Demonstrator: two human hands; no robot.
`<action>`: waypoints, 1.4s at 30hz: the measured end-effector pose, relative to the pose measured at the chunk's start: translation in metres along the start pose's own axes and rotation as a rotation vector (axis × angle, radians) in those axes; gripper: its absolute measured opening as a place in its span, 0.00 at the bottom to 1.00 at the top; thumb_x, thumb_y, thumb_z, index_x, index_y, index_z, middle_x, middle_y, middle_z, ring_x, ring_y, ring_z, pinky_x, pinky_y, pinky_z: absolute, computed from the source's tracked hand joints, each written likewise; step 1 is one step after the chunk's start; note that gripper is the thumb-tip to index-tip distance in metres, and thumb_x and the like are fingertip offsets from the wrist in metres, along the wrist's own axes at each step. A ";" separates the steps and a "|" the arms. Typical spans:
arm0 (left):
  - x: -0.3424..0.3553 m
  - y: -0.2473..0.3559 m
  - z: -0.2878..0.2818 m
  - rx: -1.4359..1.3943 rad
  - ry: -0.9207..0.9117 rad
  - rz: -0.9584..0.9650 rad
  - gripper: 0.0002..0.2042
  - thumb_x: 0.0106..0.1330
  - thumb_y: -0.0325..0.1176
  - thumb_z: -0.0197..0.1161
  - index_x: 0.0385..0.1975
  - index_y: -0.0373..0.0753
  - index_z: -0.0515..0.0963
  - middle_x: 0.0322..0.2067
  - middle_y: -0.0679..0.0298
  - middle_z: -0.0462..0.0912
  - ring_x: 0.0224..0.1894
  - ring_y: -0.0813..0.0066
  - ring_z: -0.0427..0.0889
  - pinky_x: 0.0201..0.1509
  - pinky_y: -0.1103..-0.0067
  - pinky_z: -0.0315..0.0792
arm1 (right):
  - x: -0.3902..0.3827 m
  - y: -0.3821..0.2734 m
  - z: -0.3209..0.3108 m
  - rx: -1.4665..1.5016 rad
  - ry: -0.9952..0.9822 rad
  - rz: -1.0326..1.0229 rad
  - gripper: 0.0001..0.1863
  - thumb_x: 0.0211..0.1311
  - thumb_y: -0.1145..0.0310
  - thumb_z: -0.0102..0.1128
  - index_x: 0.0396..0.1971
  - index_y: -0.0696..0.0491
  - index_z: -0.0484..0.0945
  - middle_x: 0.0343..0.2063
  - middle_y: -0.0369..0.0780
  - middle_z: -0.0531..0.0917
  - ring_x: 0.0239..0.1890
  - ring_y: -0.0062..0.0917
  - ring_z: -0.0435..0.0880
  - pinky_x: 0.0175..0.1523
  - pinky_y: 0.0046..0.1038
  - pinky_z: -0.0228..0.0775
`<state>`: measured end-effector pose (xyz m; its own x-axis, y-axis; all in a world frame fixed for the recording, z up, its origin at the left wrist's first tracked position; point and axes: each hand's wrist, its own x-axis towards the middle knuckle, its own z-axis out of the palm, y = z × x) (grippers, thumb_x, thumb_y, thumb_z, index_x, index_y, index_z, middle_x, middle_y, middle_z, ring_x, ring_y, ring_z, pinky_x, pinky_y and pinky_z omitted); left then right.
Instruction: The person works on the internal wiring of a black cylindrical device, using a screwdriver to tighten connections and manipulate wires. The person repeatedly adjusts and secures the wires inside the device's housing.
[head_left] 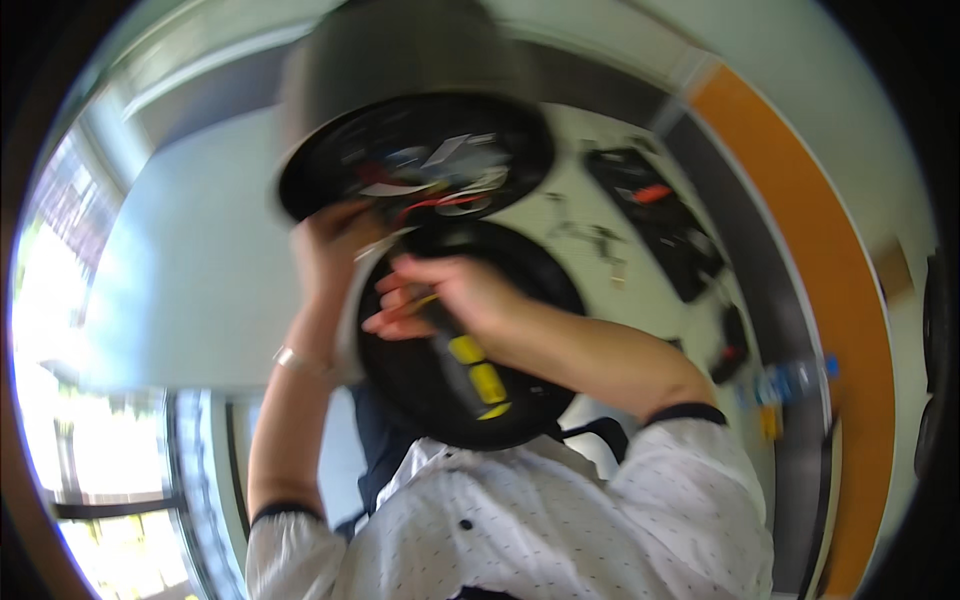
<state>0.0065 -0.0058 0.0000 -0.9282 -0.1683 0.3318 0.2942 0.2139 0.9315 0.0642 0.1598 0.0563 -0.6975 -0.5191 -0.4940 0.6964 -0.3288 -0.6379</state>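
A grey cylindrical appliance [400, 55] is tilted, showing red and white wires [440, 200] inside its dark underside. My left hand [328, 238] is at its lower rim, fingers curled; motion blur hides what they grip. A black round disc [410, 390] lies below, over my lap at the table's edge. Above the disc my right hand [445, 290] holds a screwdriver with a black and yellow handle [483, 380], its fingers partly curled around it.
On the white table [185, 250] a black tool case [640, 210] with a red item lies at right, beside small loose parts [600, 240]. Farther right are a dark red-tipped tool [730, 345] and a plastic bottle [785, 382], both blurred. A bright window is at left.
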 end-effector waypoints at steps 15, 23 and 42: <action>-0.006 0.010 -0.006 0.024 0.040 0.005 0.11 0.54 0.25 0.61 0.36 0.27 0.80 0.25 0.59 0.82 0.26 0.79 0.77 0.32 0.83 0.71 | 0.005 0.007 -0.004 -0.181 -0.098 -0.187 0.20 0.67 0.61 0.43 0.38 0.65 0.72 0.22 0.45 0.76 0.28 0.35 0.82 0.38 0.32 0.80; -0.003 -0.013 -0.034 -0.006 -0.025 0.013 0.13 0.55 0.25 0.60 0.39 0.26 0.78 0.29 0.57 0.82 0.28 0.77 0.79 0.33 0.84 0.73 | 0.037 0.023 0.004 -0.306 -0.135 -0.303 0.14 0.61 0.69 0.48 0.31 0.67 0.75 0.16 0.48 0.75 0.15 0.36 0.78 0.27 0.40 0.79; 0.014 -0.027 -0.026 -0.121 0.020 -0.038 0.14 0.57 0.25 0.59 0.43 0.27 0.77 0.31 0.56 0.81 0.29 0.75 0.78 0.30 0.83 0.73 | -0.079 0.063 -0.011 -0.034 -0.070 -0.392 0.16 0.63 0.61 0.51 0.34 0.62 0.71 0.16 0.39 0.67 0.15 0.31 0.76 0.21 0.34 0.77</action>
<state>-0.0085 -0.0394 -0.0168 -0.9349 -0.1934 0.2976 0.2853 0.0890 0.9543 0.1615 0.1890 0.0491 -0.8954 -0.4120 -0.1688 0.3729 -0.4868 -0.7899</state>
